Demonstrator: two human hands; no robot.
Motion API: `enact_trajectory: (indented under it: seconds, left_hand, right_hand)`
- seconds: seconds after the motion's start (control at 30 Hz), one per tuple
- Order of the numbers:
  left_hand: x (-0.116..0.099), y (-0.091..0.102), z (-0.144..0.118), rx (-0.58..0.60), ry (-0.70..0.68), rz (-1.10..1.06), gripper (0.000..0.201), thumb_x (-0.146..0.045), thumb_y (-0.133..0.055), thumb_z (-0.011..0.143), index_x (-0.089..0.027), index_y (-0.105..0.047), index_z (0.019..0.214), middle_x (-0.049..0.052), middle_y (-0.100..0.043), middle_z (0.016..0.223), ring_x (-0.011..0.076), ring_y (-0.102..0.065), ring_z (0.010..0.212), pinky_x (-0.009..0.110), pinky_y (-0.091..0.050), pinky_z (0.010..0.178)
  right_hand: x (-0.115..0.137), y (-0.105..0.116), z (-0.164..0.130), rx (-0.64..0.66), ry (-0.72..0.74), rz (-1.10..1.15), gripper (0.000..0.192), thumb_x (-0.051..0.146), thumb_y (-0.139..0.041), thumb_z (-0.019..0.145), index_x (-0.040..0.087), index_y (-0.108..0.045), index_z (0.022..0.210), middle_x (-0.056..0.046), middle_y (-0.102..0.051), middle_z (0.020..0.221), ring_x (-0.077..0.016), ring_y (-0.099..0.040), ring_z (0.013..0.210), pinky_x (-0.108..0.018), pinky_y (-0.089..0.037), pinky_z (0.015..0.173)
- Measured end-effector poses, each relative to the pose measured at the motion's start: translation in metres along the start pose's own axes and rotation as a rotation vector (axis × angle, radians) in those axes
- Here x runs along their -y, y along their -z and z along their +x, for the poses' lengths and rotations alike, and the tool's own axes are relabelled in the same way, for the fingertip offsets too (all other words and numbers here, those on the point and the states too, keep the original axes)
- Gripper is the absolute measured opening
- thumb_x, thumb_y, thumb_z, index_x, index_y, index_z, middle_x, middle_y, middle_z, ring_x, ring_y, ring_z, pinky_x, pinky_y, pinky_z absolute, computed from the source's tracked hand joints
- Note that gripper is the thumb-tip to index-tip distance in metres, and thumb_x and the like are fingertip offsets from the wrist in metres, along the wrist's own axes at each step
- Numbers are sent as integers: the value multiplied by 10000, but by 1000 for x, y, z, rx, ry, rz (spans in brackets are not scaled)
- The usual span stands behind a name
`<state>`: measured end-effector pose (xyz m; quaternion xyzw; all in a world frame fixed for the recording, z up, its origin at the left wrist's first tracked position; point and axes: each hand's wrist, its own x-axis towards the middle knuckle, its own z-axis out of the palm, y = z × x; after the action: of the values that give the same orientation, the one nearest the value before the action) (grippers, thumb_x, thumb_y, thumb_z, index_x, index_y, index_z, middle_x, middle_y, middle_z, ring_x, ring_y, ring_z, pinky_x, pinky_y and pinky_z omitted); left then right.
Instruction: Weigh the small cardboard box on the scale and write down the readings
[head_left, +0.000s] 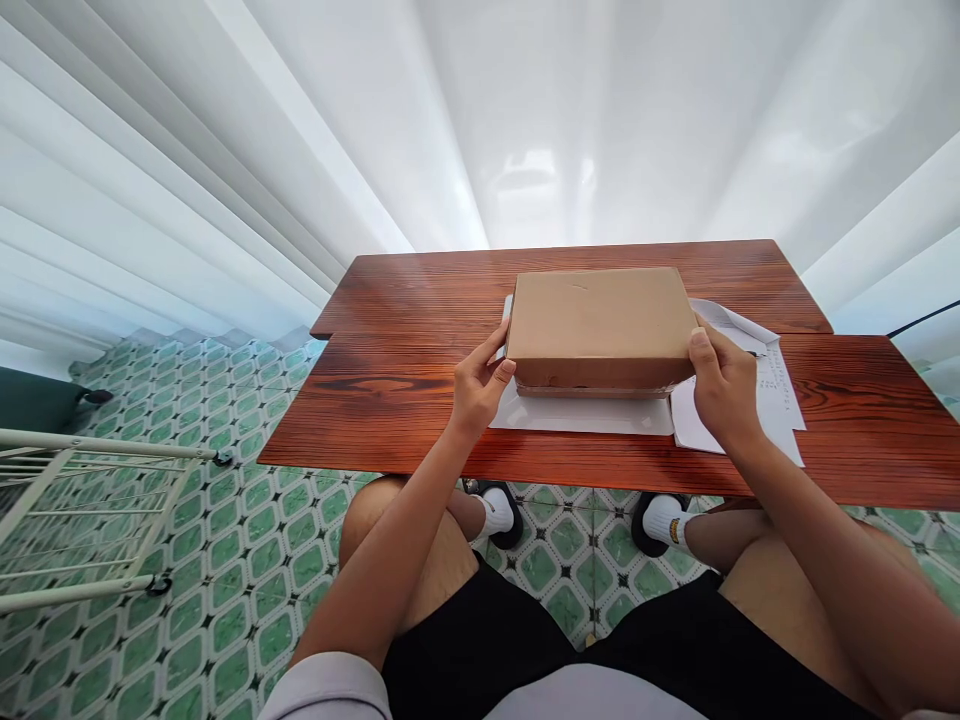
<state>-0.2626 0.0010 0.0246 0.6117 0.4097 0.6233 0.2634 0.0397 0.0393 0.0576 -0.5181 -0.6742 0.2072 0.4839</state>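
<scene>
A brown cardboard box lid [600,320] sits over a lower box part whose dark rim [592,391] shows just beneath its front edge. My left hand [480,385] grips the lid's left end, thumb on the front corner. My right hand [724,385] grips the right end, thumb on top. The box rests on white paper sheets [585,415] on a reddish wooden table [390,400].
A printed white sheet [780,395] lies under and to the right of the box. White curtains hang behind the table. A white metal rack [82,520] stands on the green tiled floor at left. My knees and socked feet are under the table's front edge.
</scene>
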Motion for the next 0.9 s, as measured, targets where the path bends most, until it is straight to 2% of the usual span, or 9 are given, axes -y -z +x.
enact_trajectory:
  seconds: [0.13, 0.3, 0.4, 0.53, 0.63, 0.73, 0.83, 0.9]
  left_hand:
    - [1, -2, -1, -12, -11, -44, 509, -411, -677, 974, -210, -613, 1437, 140, -589, 1456, 294, -548, 1365, 359, -497, 1102]
    - [4, -3, -2, 5, 7, -89, 539, -444, -668, 971, -214, -563, 1448, 161, -578, 1458, 299, -542, 1366, 372, -507, 1064]
    - [7, -3, -4, 12, 24, -102, 540, -436, -651, 985, -255, -507, 1473, 143, -547, 1487, 280, -493, 1406, 363, -477, 1083]
    - [4, -5, -5, -6, -7, -72, 530, -416, -582, 1021, -329, -420, 1517, 107, -482, 1532, 253, -472, 1409, 387, -419, 1141]
    - [-7, -7, -3, -96, -55, 5, 512, -419, -533, 1036, -351, -393, 1524, 101, -485, 1499, 262, -504, 1358, 418, -449, 1108]
    - [-23, -3, 0, -193, -238, 121, 501, -411, -533, 1023, -354, -418, 1507, 93, -510, 1427, 287, -511, 1310, 443, -477, 1042]
    - [-43, 0, -1, -240, -546, 229, 474, -397, -582, 981, -378, -479, 1443, 61, -569, 1227, 271, -566, 1116, 450, -472, 983]
    - [-59, -6, -6, -202, -628, 231, 404, -398, -603, 959, -444, -516, 1351, 15, -595, 1072, 235, -579, 911, 462, -460, 973]
  right_hand:
    - [0, -1, -1, -12, 4, -13, 499, 590, -418, 1036, 292, -684, 1335, -77, -736, 1243, -347, -686, 1110, -501, -555, 902]
    - [0, 0, -1, -19, 11, -34, 486, 582, -430, 1032, 294, -689, 1324, -73, -767, 1142, -339, -700, 1068, -480, -557, 883]
    - [0, 1, -1, -11, 17, -78, 517, 594, -397, 1039, 281, -683, 1335, -85, -766, 1140, -335, -708, 1035, -479, -554, 881]
    - [-4, 2, 2, 19, 43, -85, 605, 623, -282, 1054, 263, -644, 1379, -118, -702, 1299, -352, -646, 1198, -531, -508, 993]
    - [-11, 2, 5, 14, 74, -72, 632, 609, -247, 1060, 235, -556, 1465, -152, -636, 1362, -364, -574, 1291, -595, -438, 1080]
    - [-12, 4, 4, -170, 130, -44, 570, 576, -310, 1050, 249, -539, 1457, -169, -602, 1297, -372, -592, 1189, -604, -473, 995]
    - [-2, 9, -2, -383, 272, -5, 385, 550, -400, 1017, 311, -655, 1180, -144, -600, 1084, -359, -609, 991, -568, -492, 852]
    - [9, 9, -9, -359, 390, 23, 282, 517, -428, 1004, 328, -633, 969, -116, -567, 887, -343, -587, 852, -549, -474, 761]
